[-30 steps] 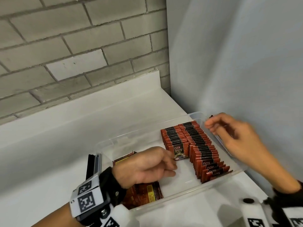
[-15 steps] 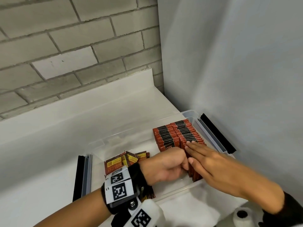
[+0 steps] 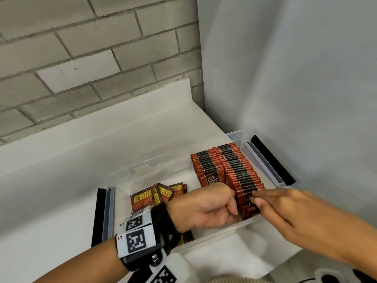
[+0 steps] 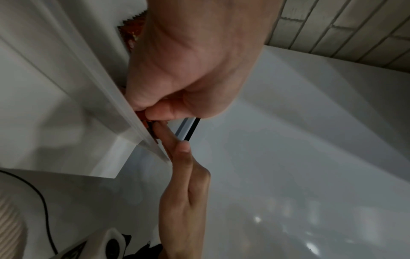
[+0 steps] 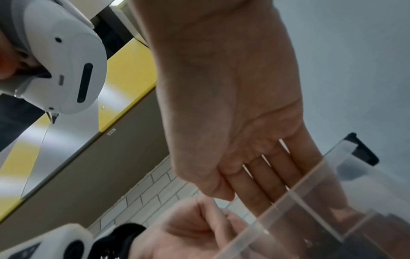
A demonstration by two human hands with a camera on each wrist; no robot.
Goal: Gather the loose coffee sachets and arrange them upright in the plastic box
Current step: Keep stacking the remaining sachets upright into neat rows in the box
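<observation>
Left hand (image 3: 204,207) curled at near row (image 3: 244,190) end, whether clamped on a sachet unclear; right hand (image 3: 285,209) flat, fingers (image 3: 263,198) together on tops. Press gently toward 12 o'clock, keeping upright. Loose sachets (image 3: 157,195) flat at box (image 3: 263,158) 9 o'clock.

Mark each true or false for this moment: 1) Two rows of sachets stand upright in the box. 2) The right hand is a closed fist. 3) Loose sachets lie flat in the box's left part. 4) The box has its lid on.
1) True: two upright rows of sachets stand at the right end of the plastic box.
2) False: the right hand lies with fingers straight on the nearer row.
3) True: the loose sachets lie flat there, behind the left hand.
4) False: the box is open.
</observation>
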